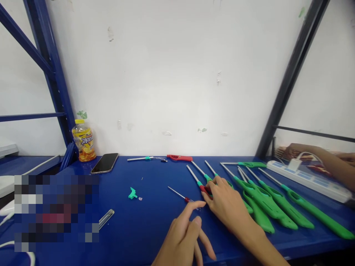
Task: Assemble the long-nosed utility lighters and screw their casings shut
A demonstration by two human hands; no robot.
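My right hand is curled over a red stick lighter with a metal tube and teal collar; the lighter's rear is hidden under the hand. Green stick lighters lie against and beyond that hand, among them a green lighter in the pile to its right. My left hand hovers near the front with its fingers apart and nothing in them. Just past its index fingertip lies a thin metal rod with a red and clear end. A teal plastic piece rests farther left, beside a tiny pale scrap.
At the wall are a red lighter body and a metal tube with wires. A phone and yellow-capped bottle stand left; a clear tube lies nearer. A power strip and another person's arm are right.
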